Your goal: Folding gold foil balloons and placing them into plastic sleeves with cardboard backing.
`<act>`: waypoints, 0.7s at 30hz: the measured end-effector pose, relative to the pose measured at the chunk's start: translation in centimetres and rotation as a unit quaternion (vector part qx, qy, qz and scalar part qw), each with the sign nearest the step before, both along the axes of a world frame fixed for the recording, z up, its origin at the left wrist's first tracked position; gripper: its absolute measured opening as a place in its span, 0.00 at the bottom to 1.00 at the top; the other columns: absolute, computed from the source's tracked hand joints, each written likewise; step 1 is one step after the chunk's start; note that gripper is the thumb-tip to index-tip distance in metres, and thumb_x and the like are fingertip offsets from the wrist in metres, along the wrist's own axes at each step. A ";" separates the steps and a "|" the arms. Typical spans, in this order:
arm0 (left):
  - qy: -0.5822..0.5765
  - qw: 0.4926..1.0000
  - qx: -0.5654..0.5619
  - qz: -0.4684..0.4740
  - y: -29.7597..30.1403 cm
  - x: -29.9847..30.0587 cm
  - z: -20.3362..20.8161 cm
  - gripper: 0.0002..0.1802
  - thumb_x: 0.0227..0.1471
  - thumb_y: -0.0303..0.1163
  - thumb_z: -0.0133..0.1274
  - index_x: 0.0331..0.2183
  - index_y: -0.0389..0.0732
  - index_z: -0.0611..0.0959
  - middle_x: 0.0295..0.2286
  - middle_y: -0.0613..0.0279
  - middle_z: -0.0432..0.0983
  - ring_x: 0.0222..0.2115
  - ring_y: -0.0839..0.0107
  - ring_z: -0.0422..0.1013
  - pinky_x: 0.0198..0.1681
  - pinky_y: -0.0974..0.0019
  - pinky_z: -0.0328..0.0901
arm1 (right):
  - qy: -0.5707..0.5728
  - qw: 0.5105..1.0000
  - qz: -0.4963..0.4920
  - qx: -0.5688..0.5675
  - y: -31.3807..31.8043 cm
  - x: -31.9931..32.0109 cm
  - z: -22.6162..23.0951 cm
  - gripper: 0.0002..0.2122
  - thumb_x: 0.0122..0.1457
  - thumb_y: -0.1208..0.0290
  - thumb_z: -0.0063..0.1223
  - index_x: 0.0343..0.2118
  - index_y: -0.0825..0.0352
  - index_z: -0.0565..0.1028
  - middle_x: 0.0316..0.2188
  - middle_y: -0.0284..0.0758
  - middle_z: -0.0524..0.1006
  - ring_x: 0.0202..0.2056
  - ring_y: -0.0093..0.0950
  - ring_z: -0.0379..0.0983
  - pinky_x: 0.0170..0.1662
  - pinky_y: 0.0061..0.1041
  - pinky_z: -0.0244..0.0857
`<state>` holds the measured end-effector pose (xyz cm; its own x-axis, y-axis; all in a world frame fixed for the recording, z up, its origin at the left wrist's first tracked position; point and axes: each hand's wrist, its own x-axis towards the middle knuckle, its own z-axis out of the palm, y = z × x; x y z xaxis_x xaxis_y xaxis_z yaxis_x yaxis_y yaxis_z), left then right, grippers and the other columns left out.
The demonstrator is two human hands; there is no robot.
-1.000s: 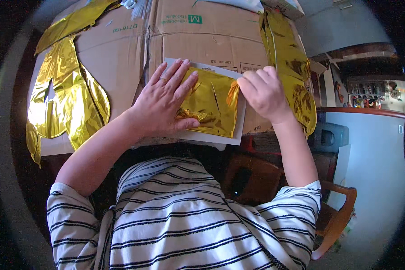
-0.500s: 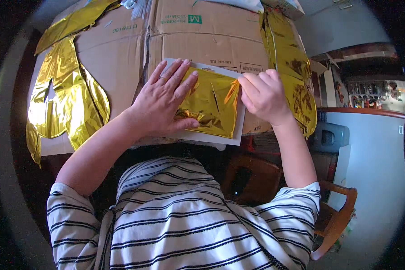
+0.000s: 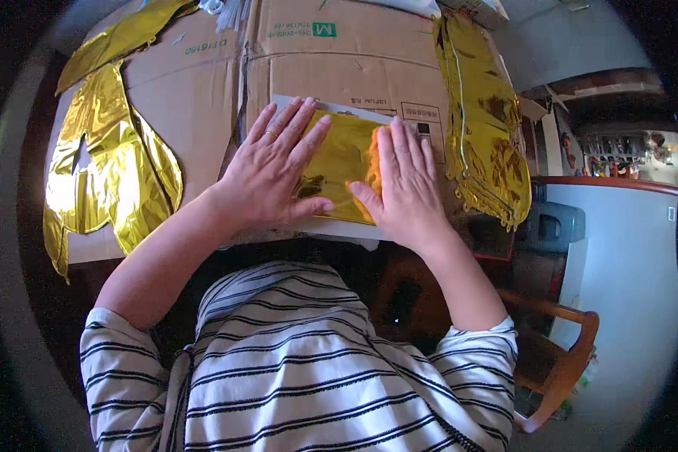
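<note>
A shiny gold foil piece [image 3: 340, 157] lies over a pale flat sheet [image 3: 354, 228] at the near edge of the cardboard. On its left side my left hand [image 3: 279, 166] rests flat, fingers spread and a ring on one finger. My right hand [image 3: 404, 181] lies flat on the right side, fingers stretched out and thumb apart. Crumpled orange edging [image 3: 377, 154] of the foil shows beside and under the right hand. What lies beneath both palms is hidden.
Flattened cardboard [image 3: 320, 71] covers the work surface. Larger gold foil pieces lie at the left [image 3: 102, 166] and right [image 3: 482, 128]. A wooden chair [image 3: 569, 361] stands at the lower right, near a grey plastic stool [image 3: 554, 226].
My right hand has let go of the pinched foil corner, moved left and flattened onto the foil. The orange foil edge now lies further in. My left hand has stayed in place.
</note>
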<state>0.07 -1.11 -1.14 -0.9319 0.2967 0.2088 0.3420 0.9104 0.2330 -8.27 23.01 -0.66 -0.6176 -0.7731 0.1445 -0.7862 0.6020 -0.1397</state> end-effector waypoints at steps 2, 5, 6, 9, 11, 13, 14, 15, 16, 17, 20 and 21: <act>0.003 1.000 0.023 -0.004 -0.3 0.0 0.0 0.58 0.51 0.69 0.47 0.66 0.36 0.52 0.66 0.40 0.44 0.68 0.48 0.40 0.69 0.46 0.34 | -0.013 1.000 -0.010 -0.001 0.4 0.2 -0.5 0.42 0.62 0.42 0.43 0.66 0.77 0.50 0.67 0.59 0.49 0.69 0.53 0.42 0.69 0.53 0.31; 0.005 0.999 0.051 0.018 -0.6 -0.1 0.3 0.62 0.48 0.69 0.51 0.67 0.35 0.49 0.65 0.40 0.47 0.67 0.48 0.43 0.69 0.47 0.37 | -0.002 1.000 -0.023 0.011 0.5 0.3 -0.6 0.42 0.63 0.42 0.41 0.67 0.77 0.48 0.68 0.58 0.47 0.69 0.52 0.41 0.69 0.52 0.30; 0.004 0.998 0.058 0.031 -0.7 0.1 0.4 0.63 0.46 0.69 0.53 0.67 0.34 0.48 0.64 0.39 0.49 0.67 0.48 0.45 0.69 0.47 0.38 | 0.011 1.000 -0.026 0.014 0.5 0.3 -0.7 0.42 0.64 0.42 0.40 0.67 0.76 0.47 0.68 0.57 0.47 0.69 0.51 0.42 0.69 0.51 0.30; -0.024 0.996 0.074 0.041 -1.2 0.1 0.9 0.68 0.42 0.67 0.59 0.67 0.34 0.44 0.65 0.41 0.49 0.67 0.49 0.44 0.70 0.49 0.38 | -0.011 1.000 -0.021 -0.018 0.9 0.1 -0.8 0.44 0.63 0.40 0.40 0.68 0.75 0.44 0.68 0.58 0.47 0.69 0.54 0.41 0.69 0.53 0.30; -0.034 0.993 0.092 0.064 -1.9 0.1 1.7 0.69 0.40 0.63 0.63 0.67 0.35 0.44 0.65 0.42 0.49 0.67 0.50 0.44 0.70 0.49 0.37 | -0.030 0.998 -0.014 -0.061 1.2 -0.1 -0.8 0.43 0.65 0.43 0.42 0.69 0.72 0.40 0.68 0.57 0.48 0.69 0.53 0.42 0.69 0.51 0.31; -0.034 0.992 0.097 0.074 -2.7 0.0 2.1 0.69 0.39 0.60 0.66 0.67 0.36 0.44 0.65 0.43 0.50 0.68 0.50 0.44 0.70 0.51 0.37 | -0.146 0.974 -0.005 -0.173 2.1 -0.8 -0.4 0.42 0.66 0.47 0.43 0.69 0.72 0.39 0.68 0.56 0.49 0.69 0.50 0.43 0.70 0.47 0.32; -0.030 0.993 0.091 0.074 -3.5 0.0 2.2 0.69 0.39 0.58 0.66 0.67 0.36 0.45 0.65 0.43 0.50 0.68 0.51 0.44 0.70 0.51 0.37 | -0.203 0.952 -0.001 -0.228 2.4 -0.9 -0.3 0.41 0.66 0.49 0.44 0.69 0.71 0.39 0.68 0.56 0.49 0.70 0.48 0.44 0.70 0.45 0.33; -0.025 0.993 0.086 0.072 -4.0 0.0 2.2 0.68 0.39 0.57 0.67 0.67 0.36 0.46 0.65 0.44 0.50 0.68 0.51 0.44 0.70 0.52 0.37 | -0.313 0.891 -0.005 -0.329 2.4 -0.7 0.0 0.39 0.68 0.54 0.45 0.69 0.70 0.38 0.68 0.54 0.51 0.70 0.42 0.44 0.70 0.40 0.34; -0.032 0.993 0.081 0.074 -4.3 0.1 2.4 0.67 0.39 0.56 0.67 0.67 0.37 0.47 0.65 0.44 0.50 0.68 0.51 0.44 0.70 0.52 0.38 | -0.296 0.896 0.009 -0.332 3.3 -1.2 0.2 0.37 0.68 0.57 0.45 0.70 0.70 0.39 0.68 0.53 0.52 0.70 0.40 0.45 0.70 0.39 0.34; -0.038 0.994 0.076 0.075 -4.6 0.2 2.5 0.66 0.39 0.55 0.68 0.67 0.37 0.48 0.65 0.44 0.51 0.68 0.52 0.44 0.70 0.52 0.38 | -0.303 0.887 -0.001 -0.348 3.9 -1.2 0.5 0.36 0.68 0.59 0.45 0.69 0.70 0.41 0.68 0.52 0.53 0.70 0.40 0.45 0.70 0.39 0.36; -0.028 0.994 0.085 0.069 -4.7 0.6 2.5 0.60 0.40 0.48 0.68 0.66 0.39 0.54 0.64 0.46 0.52 0.67 0.52 0.46 0.70 0.50 0.41 | -0.291 0.893 -0.013 -0.345 5.4 -1.1 1.4 0.33 0.68 0.61 0.46 0.69 0.71 0.47 0.68 0.50 0.54 0.70 0.39 0.47 0.70 0.38 0.38; -0.018 0.993 0.094 0.062 -4.6 0.8 2.5 0.60 0.38 0.46 0.70 0.66 0.39 0.55 0.64 0.47 0.53 0.66 0.51 0.48 0.69 0.49 0.43 | -0.282 0.899 -0.016 -0.335 5.7 -1.0 1.7 0.32 0.68 0.62 0.46 0.68 0.71 0.48 0.68 0.49 0.55 0.70 0.39 0.47 0.70 0.38 0.39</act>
<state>0.90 -5.73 1.34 -0.9669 0.1378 0.2145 0.2177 0.8843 0.4130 -9.26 28.74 1.05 -0.7589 -0.6099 0.2284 -0.4606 0.2547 -0.8503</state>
